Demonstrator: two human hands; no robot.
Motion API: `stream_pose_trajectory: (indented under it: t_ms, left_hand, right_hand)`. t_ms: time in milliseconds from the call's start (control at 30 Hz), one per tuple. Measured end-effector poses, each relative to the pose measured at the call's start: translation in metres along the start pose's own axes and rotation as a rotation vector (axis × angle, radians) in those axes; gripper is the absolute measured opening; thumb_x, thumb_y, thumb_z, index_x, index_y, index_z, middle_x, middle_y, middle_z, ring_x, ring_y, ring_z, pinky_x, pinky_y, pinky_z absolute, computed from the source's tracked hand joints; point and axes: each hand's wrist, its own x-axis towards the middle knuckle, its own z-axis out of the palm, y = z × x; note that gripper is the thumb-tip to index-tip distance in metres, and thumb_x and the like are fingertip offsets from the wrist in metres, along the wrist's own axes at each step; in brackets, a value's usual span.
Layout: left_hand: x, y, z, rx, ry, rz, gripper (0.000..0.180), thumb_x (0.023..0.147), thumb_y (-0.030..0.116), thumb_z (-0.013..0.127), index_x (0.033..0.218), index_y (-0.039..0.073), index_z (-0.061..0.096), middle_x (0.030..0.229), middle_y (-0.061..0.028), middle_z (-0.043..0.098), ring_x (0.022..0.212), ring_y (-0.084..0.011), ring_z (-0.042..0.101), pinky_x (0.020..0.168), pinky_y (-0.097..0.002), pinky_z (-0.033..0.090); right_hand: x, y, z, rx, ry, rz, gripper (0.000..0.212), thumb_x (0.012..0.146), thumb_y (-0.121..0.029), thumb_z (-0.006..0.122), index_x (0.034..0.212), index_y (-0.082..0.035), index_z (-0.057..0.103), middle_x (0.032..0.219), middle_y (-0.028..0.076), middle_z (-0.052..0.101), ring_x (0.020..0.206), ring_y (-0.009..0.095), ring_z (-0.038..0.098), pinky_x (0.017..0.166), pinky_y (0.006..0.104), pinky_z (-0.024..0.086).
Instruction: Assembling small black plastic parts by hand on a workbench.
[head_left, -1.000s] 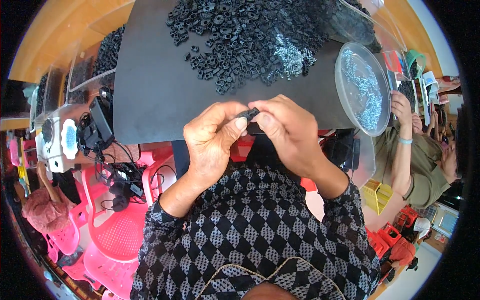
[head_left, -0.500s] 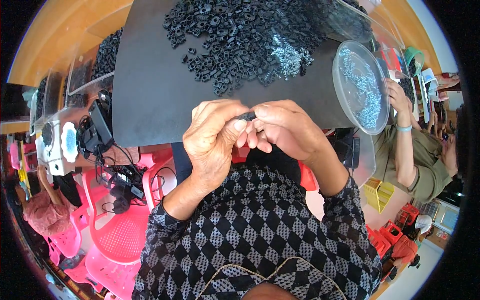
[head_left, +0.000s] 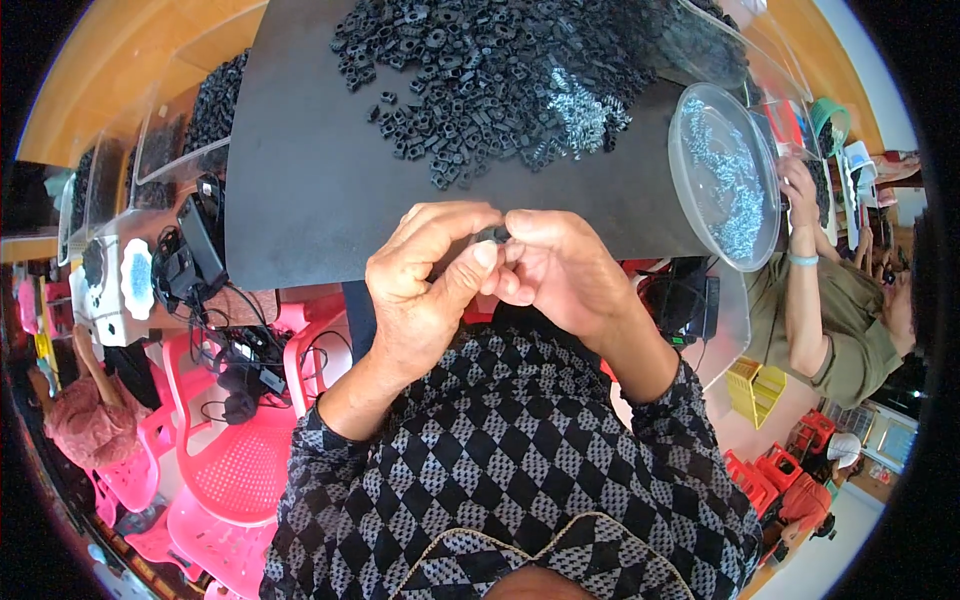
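Note:
My left hand (head_left: pixel 425 270) and my right hand (head_left: pixel 565 262) meet at the table's near edge. Both pinch one small black plastic part (head_left: pixel 490 235) between thumb and fingertips; the fingers cover most of it, so its exact shape is hidden. Beyond them a large pile of small black plastic parts (head_left: pixel 450 110) lies on the dark table (head_left: pixel 300 200). A heap of small silvery springs (head_left: pixel 585 112) rests on the pile's right side. To the right, a round clear plastic lid (head_left: pixel 690 205) holds more bluish springs (head_left: pixel 735 185).
Clear bins of black parts (head_left: pixel 215 105) stand at the left. A black power adapter (head_left: pixel 203 245) with tangled cables sits below them, near a pink chair (head_left: pixel 235 470). A co-worker (head_left: pixel 830 320) sits at the right, one hand by the lid. A yellow basket (head_left: pixel 755 390) is on the floor.
My fingers have shifted slightly around the small black part, and my right hand has turned a little. Both hands stay in nearly the same place.

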Motion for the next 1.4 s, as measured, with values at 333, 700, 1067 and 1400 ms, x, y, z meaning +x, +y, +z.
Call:
stream_pose_trajectory:
  t_ms: [333,700,1067,1400]
  left_hand:
    - [-0.002,0.0,-0.001,-0.011,-0.018,-0.067,0.017,0.078,0.003,0.069,0.093,-0.005,0.067,0.086,-0.0109,0.066,0.078,-0.0176,0.061,0.072,-0.0268,0.048]
    - [0.0,-0.001,0.012,-0.008,0.068,-0.005,0.014,0.077,0.005,0.068,0.089,-0.003,0.066,0.078,-0.0117,0.065,0.072,-0.0225,0.061,0.068,-0.0313,0.048]
    - [0.011,-0.01,-0.019,0.373,0.094,0.033,0.026,0.077,0.005,0.066,0.102,-0.002,0.062,0.084,-0.012,0.062,0.074,-0.022,0.06,0.069,-0.0318,0.047]
    - [0.029,-0.012,-0.052,0.496,0.071,0.01,0.021,0.076,0.002,0.063,0.097,-0.001,0.063,0.083,-0.0138,0.063,0.075,-0.0281,0.061,0.068,-0.0335,0.048]
  right_hand:
    - [0.005,0.008,-0.001,0.043,0.082,-0.007,0.026,0.085,-0.028,0.059,0.077,-0.003,0.059,0.063,0.006,0.055,0.048,0.009,0.045,0.042,0.0202,0.031]
    - [0.004,0.01,0.006,0.048,0.18,-0.106,0.023,0.085,-0.023,0.059,0.078,-0.002,0.059,0.059,0.002,0.051,0.047,0.008,0.042,0.042,0.0208,0.029]
    - [-0.016,-0.127,-0.006,-0.879,0.526,-0.836,0.023,0.079,-0.026,0.061,0.081,-0.003,0.067,0.07,0.003,0.062,0.055,0.005,0.048,0.047,0.0181,0.035]
    - [0.018,-0.251,-0.063,-1.869,1.129,-0.949,0.039,0.074,-0.04,0.063,0.074,-0.001,0.064,0.066,0.02,0.06,0.068,0.033,0.061,0.064,0.0415,0.046]
